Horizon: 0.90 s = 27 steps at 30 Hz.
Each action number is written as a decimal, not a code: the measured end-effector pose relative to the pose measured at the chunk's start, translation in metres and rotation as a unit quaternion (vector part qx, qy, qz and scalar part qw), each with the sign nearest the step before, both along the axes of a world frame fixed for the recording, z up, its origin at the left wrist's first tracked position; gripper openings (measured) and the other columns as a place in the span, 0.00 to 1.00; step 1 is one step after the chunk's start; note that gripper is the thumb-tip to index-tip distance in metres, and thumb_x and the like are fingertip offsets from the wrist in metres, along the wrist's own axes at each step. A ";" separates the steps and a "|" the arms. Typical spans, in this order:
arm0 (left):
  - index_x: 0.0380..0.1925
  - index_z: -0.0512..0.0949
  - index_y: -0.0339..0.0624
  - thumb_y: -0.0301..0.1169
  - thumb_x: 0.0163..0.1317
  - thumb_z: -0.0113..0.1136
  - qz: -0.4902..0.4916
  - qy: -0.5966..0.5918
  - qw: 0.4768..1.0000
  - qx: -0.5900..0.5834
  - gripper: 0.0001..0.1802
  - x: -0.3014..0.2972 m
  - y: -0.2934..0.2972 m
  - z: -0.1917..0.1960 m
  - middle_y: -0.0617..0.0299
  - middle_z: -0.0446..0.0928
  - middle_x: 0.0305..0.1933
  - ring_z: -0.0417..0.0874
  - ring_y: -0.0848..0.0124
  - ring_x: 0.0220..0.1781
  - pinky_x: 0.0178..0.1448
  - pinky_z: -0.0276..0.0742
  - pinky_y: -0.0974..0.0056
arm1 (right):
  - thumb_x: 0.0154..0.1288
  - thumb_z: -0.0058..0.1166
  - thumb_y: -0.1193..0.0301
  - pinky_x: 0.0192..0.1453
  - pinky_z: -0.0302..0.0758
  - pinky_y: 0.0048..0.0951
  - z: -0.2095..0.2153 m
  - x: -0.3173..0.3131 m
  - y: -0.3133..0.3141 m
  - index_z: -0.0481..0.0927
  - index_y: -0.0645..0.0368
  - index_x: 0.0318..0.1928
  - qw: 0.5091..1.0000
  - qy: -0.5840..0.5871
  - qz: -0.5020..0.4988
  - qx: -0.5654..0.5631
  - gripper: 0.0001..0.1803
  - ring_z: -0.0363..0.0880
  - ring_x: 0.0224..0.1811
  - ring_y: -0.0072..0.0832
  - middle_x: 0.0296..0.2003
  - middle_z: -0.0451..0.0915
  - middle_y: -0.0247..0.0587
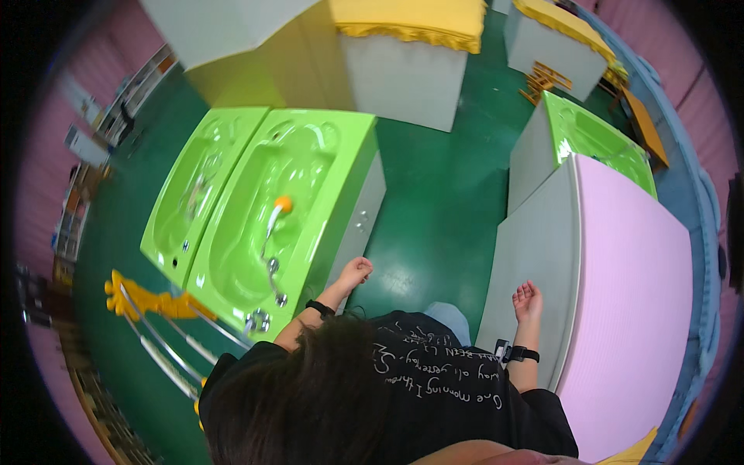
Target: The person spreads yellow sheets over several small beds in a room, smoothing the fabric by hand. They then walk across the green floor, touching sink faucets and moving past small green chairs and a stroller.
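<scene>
My left hand point(356, 271) hangs in the air beside the outer wall of a bright green bathtub point(326, 221), with its fingers loosely bent and nothing seen in them. In the tub lies a shower head with an orange top point(283, 204), its hose running to the metal fittings point(273, 266). My right hand point(527, 301) is palm up, half curled with fingers apart and empty. It is nearest to the grey side point(535, 240) of a pink-topped unit point(635, 287). Both wrists carry black bands.
A second green tub point(167, 221) adjoins on the left, and another point(604, 139) stands far right. Yellow-covered units point(407, 77) and a wooden stool point(544, 81) are at the back. Metal rails with a yellow giraffe-shaped panel point(151, 301) stand at lower left. Green floor point(426, 186) runs between.
</scene>
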State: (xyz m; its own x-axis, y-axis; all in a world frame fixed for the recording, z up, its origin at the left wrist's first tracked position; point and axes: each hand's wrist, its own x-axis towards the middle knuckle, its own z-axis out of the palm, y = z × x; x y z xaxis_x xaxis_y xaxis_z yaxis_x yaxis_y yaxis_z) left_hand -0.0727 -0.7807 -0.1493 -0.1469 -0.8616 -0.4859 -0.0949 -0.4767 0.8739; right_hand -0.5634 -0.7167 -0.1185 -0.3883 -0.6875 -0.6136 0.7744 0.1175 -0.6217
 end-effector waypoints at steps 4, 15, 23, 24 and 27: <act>0.33 0.71 0.45 0.29 0.52 0.57 -0.049 -0.023 0.998 -0.020 0.08 -0.068 -0.106 -0.005 0.70 0.70 0.25 0.71 0.79 0.27 0.29 0.66 0.73 | 0.59 0.46 0.66 0.34 0.69 0.29 -0.011 -0.057 -0.057 0.72 0.55 0.40 0.998 -0.032 -0.053 0.008 0.10 0.71 0.32 0.26 0.29 0.73 0.31; 0.33 0.70 0.44 0.26 0.56 0.52 -0.015 0.022 0.990 -0.139 0.05 -0.238 -0.374 0.028 0.71 0.69 0.24 0.70 0.80 0.25 0.27 0.64 0.75 | 0.60 0.44 0.67 0.36 0.69 0.29 0.035 -0.171 -0.388 0.71 0.56 0.41 0.995 -0.017 0.062 -0.071 0.10 0.72 0.33 0.26 0.30 0.73 0.32; 0.30 0.71 0.45 0.25 0.56 0.50 0.184 0.031 0.973 -0.135 0.03 -0.251 -0.533 0.006 0.71 0.68 0.23 0.69 0.81 0.23 0.25 0.63 0.75 | 0.61 0.42 0.67 0.37 0.67 0.28 0.058 -0.201 -0.593 0.71 0.57 0.40 0.976 -0.130 0.082 -0.154 0.10 0.70 0.33 0.27 0.30 0.72 0.33; 0.30 0.71 0.45 0.25 0.56 0.50 0.176 0.031 0.974 -0.137 0.03 -0.252 -0.558 0.000 0.71 0.68 0.23 0.69 0.81 0.23 0.25 0.63 0.75 | 0.62 0.42 0.67 0.37 0.67 0.28 0.056 -0.207 -0.617 0.71 0.57 0.40 0.977 -0.122 0.085 -0.153 0.10 0.70 0.33 0.27 0.30 0.72 0.32; 0.29 0.71 0.44 0.23 0.56 0.50 0.200 0.032 0.969 -0.139 0.03 -0.265 -0.642 -0.004 0.71 0.68 0.22 0.68 0.81 0.22 0.25 0.61 0.76 | 0.62 0.42 0.67 0.37 0.67 0.29 0.053 -0.217 -0.691 0.70 0.56 0.41 0.981 -0.096 0.081 -0.148 0.10 0.70 0.32 0.26 0.30 0.72 0.32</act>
